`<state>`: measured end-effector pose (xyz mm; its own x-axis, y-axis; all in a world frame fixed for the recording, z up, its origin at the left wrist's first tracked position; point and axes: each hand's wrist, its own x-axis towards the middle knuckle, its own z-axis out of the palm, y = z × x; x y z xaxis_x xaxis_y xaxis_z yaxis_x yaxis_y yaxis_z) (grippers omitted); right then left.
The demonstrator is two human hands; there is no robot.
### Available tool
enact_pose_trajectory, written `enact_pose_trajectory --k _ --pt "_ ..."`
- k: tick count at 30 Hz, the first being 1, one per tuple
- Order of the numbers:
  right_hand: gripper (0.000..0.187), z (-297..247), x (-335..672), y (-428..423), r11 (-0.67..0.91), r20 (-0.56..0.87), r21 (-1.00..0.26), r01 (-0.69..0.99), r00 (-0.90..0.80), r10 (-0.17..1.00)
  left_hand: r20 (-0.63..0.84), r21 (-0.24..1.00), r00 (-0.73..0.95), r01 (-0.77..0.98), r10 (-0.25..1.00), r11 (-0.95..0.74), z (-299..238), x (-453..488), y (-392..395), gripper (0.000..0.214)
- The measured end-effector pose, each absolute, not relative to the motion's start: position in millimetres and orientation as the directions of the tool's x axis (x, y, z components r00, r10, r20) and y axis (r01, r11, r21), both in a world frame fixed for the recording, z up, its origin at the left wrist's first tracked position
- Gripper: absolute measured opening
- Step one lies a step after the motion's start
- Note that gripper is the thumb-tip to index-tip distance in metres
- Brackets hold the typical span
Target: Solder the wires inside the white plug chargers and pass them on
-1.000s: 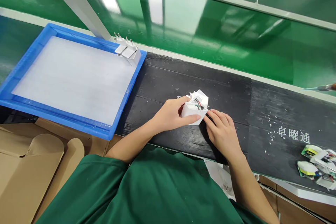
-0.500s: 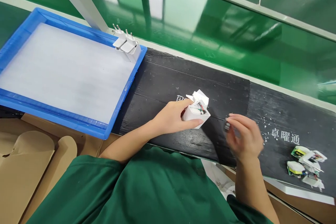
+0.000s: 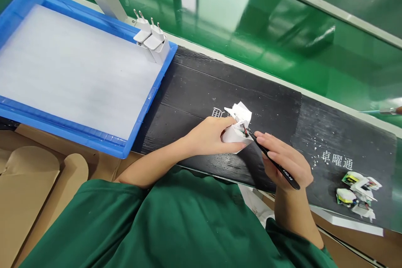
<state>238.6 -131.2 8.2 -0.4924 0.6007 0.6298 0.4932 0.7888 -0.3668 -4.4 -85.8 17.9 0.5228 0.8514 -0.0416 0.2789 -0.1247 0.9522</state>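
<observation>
My left hand [image 3: 207, 136] grips a small white charger housing [image 3: 234, 136] on the black mat [image 3: 201, 92], its open top showing red and green wires. My right hand [image 3: 287, 161] is closed round black tweezers [image 3: 271, 159], whose tips reach into the open housing. A second white plug part [image 3: 241, 113] lies just behind the housing.
A blue tray [image 3: 143, 113] with a white foam liner sits at the left, with two white plug adapters [image 3: 150, 39] in its far right corner. Several opened charger parts [image 3: 358, 194] lie at the right. Brown cardboard [image 3: 31, 192] lies at the lower left. A green belt runs behind.
My right hand left the housing, swung to the right, and came back holding black tweezers, whose tips now reach into the housing. My left hand kept its grip.
</observation>
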Motion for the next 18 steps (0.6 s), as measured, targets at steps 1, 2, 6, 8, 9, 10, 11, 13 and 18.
enact_pose_trajectory --k 1,2,6,8,9,10,11,13,18 --pt "0.052 8.9 239.4 -130.5 0.802 0.629 -0.359 0.478 -0.511 0.586 -0.026 0.951 0.526 0.275 0.850 -0.141 17.5 -4.4 -86.1 0.027" --pt "0.053 9.9 240.0 -129.8 0.815 0.628 -0.354 0.458 -0.530 0.570 -0.014 0.950 0.532 0.271 0.847 -0.154 17.1 -4.4 -86.5 0.028" --pt "0.054 15.6 241.2 -127.5 0.845 0.580 -0.346 0.408 -0.615 0.535 0.005 0.941 0.561 0.277 0.828 -0.194 14.8 -4.4 -87.6 0.029" --pt "0.053 18.0 241.8 -127.0 0.843 0.553 -0.342 0.416 -0.636 0.538 0.006 0.933 0.570 0.292 0.822 -0.210 14.1 -4.1 -87.8 0.028" --pt "0.053 18.9 242.2 -126.9 0.842 0.551 -0.340 0.419 -0.636 0.540 0.003 0.930 0.572 0.299 0.821 -0.212 13.8 -3.9 -87.8 0.028" --pt "0.055 19.6 242.4 -126.8 0.843 0.554 -0.339 0.418 -0.635 0.538 -0.001 0.929 0.572 0.305 0.820 -0.211 13.7 -3.7 -87.8 0.028" --pt "0.058 20.2 242.5 -126.8 0.845 0.560 -0.340 0.413 -0.633 0.535 -0.007 0.927 0.573 0.310 0.820 -0.209 13.7 -3.6 -87.7 0.029" --pt "0.061 21.3 242.3 -126.6 0.848 0.565 -0.347 0.401 -0.632 0.530 -0.012 0.924 0.575 0.319 0.818 -0.211 14.0 -3.7 -87.6 0.030" --pt "0.059 24.3 240.7 -126.0 0.854 0.589 -0.356 0.380 -0.619 0.521 -0.041 0.917 0.587 0.344 0.808 -0.203 16.6 -5.5 -87.2 0.029"
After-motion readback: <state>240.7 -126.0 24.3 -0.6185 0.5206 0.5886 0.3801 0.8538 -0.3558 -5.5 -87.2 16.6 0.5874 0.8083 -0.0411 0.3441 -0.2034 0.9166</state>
